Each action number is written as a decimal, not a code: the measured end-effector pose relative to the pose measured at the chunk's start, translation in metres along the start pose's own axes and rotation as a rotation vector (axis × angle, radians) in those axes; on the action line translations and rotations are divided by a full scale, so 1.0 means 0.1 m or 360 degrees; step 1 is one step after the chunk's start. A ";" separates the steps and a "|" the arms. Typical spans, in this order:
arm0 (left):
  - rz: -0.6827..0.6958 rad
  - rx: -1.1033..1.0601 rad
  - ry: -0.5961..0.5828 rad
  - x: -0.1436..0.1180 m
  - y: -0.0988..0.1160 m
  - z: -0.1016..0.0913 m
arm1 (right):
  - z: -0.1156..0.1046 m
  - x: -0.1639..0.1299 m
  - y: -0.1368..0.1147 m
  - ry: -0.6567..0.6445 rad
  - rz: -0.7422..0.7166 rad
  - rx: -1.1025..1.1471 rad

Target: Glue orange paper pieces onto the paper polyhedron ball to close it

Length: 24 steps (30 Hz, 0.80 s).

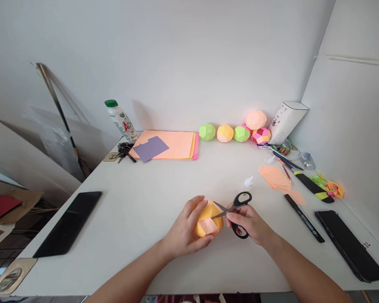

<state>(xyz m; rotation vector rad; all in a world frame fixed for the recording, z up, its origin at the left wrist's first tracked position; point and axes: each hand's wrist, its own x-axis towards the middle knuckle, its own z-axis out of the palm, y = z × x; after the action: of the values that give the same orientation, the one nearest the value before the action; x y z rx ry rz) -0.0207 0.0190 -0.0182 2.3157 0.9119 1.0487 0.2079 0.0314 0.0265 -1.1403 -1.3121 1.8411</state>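
On the desk (pixel 139 202), two black phones are lying, one at the far left (pixel 68 223) and one at the far right (pixel 350 246). Near the front edge, the left hand (pixel 183 229) is clamping an orange paper ball (pixel 208 219), seemingly almost finished. The right hand (pixel 251 223) is gripping black scissors (pixel 236 210), blades touching it. Five finished paper balls (pixel 233 131) are sitting at the back.

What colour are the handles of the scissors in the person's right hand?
Black. The scissors, held in the right hand, show clearly in the head view.
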 end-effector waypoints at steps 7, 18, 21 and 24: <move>0.0040 0.0034 0.0009 0.00 0.01 0.01 | 0.01 0.00 -0.01 -0.0038 -0.0016 -0.0012; 0.0051 0.0014 -0.0020 0.00 0.01 0.02 | 0.08 -0.03 -0.01 0.0056 -0.0010 -0.0018; 0.0035 -0.0054 -0.0032 -0.02 0.01 0.04 | 0.08 -0.03 -0.01 0.0065 0.0000 -0.0003; -0.0003 -0.0105 -0.0028 -0.04 0.00 0.06 | 0.09 -0.02 0.02 0.0080 0.0022 0.0030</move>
<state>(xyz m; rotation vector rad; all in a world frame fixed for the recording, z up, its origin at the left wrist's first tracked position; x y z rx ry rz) -0.0183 0.0154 -0.0241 2.2665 0.8596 1.0403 0.2007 0.0248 0.0269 -1.1807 -1.2587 1.8190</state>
